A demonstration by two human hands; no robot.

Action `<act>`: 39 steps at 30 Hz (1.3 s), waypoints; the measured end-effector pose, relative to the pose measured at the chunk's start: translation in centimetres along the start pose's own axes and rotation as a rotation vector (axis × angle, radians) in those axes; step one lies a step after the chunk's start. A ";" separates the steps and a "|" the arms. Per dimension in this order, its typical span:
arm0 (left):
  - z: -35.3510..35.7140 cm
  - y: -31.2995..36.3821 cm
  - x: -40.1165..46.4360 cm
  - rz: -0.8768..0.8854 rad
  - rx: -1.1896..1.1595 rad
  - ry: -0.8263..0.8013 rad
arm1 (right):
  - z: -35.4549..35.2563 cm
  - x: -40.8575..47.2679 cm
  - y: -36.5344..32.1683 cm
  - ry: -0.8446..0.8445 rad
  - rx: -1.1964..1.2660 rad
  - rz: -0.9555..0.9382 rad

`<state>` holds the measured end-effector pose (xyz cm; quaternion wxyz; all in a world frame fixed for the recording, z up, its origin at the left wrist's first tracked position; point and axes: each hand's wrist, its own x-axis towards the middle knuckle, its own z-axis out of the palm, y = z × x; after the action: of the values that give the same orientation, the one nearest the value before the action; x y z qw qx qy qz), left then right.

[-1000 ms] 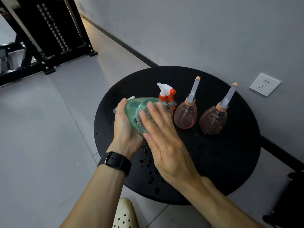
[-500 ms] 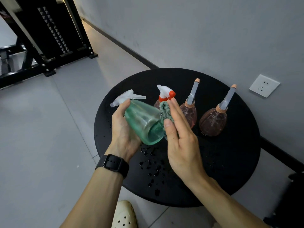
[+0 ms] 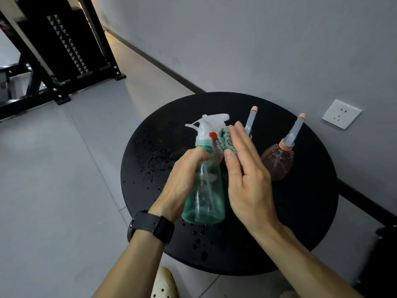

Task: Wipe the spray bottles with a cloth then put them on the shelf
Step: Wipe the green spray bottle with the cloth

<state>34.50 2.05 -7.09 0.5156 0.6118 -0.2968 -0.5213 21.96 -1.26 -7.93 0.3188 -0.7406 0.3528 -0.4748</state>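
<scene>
The round black worktop (image 3: 300,222) stands against the wall, open floor (image 3: 64,190) to its left, droplets on its left and near parts; the left hand (image 3: 182,183) grips the upright green bottle (image 3: 204,198) above the near half, fingers curled round it; the right hand (image 3: 247,175), fingers straight and together, presses the cloth (image 3: 225,140) against the bottle's neck; a brown bottle (image 3: 278,162) stands behind.

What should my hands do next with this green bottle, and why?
Probably slide the cloth down the green bottle. The right hand presses it with straight fingers near the bottle's shoulder, the left hand grips the neck, and droplets seem to cling to the lower body.
</scene>
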 end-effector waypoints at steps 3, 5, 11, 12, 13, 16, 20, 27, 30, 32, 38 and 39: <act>0.5 -0.2 -0.2 0.020 0.111 -0.022 | -0.4 0.6 0.8 0.054 -0.150 -0.179; 1.0 -0.1 -0.5 0.048 0.159 -0.063 | -0.6 1.0 1.2 0.040 -0.220 -0.266; 1.7 0.2 -1.4 0.100 0.133 -0.154 | -0.9 1.9 2.2 -0.120 -0.322 -0.266; 1.7 0.2 -1.4 0.110 0.125 -0.155 | -1.0 2.0 2.2 -0.131 -0.324 -0.273; 1.6 0.2 -1.3 0.117 0.116 -0.150 | -1.0 2.0 2.2 -0.139 -0.321 -0.277; 1.3 0.2 -1.2 0.120 0.072 -0.115 | -1.0 1.8 2.2 -0.173 -0.280 -0.262; 0.8 0.1 -1.0 0.108 -0.020 -0.095 | -1.1 1.3 2.5 -0.178 -0.247 -0.255; 0.4 0.2 -0.8 0.081 -0.092 -0.099 | -0.9 1.0 3.2 -0.093 -0.264 -0.252; 0.4 0.2 -0.9 0.077 -0.006 -0.100 | -0.9 1.2 2.8 0.023 -0.234 -0.244; 0.6 0.4 -1.0 0.077 0.043 -0.094 | -1.1 1.6 2.6 0.105 -0.203 -0.252; 0.9 0.5 -1.2 0.052 0.075 -0.104 | -1.4 1.8 2.2 0.224 -0.208 -0.282; 0.8 0.4 -1.0 0.043 0.051 -0.106 | -1.5 1.8 2.1 0.262 -0.202 -0.242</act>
<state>33.48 2.60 -6.29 0.4944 0.5899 -0.3499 -0.5340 20.68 -4.16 -8.28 0.1351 -0.7375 0.3455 -0.5643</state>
